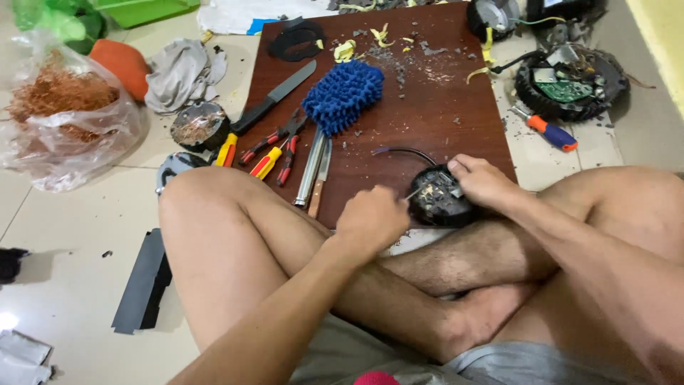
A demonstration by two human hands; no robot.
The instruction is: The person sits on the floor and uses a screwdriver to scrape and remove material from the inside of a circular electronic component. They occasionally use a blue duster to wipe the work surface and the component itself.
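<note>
Lower centre of frame: left hand [370,217] is gripping a thin metal tool [413,192], fingers curled tight, poking into a round black device [438,198] at the brown board's [442,107] near edge; right hand [484,182] is clamping its rim. Upper-middle, a blue duster [343,95], knife [274,96], pliers [281,142] and screwdrivers [267,162] are lying clear of the hands; the person's crossed legs [235,249] are crowding the near side.

A brown board [427,121] on the floor [64,235] carries a knife [274,96], pliers [285,139] and duster [344,95].
</note>
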